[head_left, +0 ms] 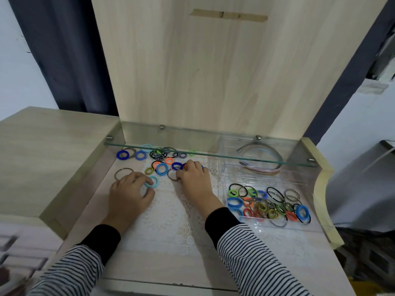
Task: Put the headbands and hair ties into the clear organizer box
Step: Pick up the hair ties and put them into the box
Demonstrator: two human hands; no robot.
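Two hands rest palm-down on the lace mat (168, 218). Left hand (130, 194) curls its fingertips on a light-blue hair tie (152, 181); right hand (193, 175) bunches its fingers over ties at the edge of the loose pile (162, 160). Clear organizer box (269, 223) sits to the right, its near section holding ties, headbands (261, 159) farther back.

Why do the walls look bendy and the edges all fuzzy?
Head view: the wide-angle lens bows the wooden back panel and the dark curtain; corners blur, like the drawers at lower left; the glass shelf shows faint reflections; light is soft and dim, with weak shadows under both hands.
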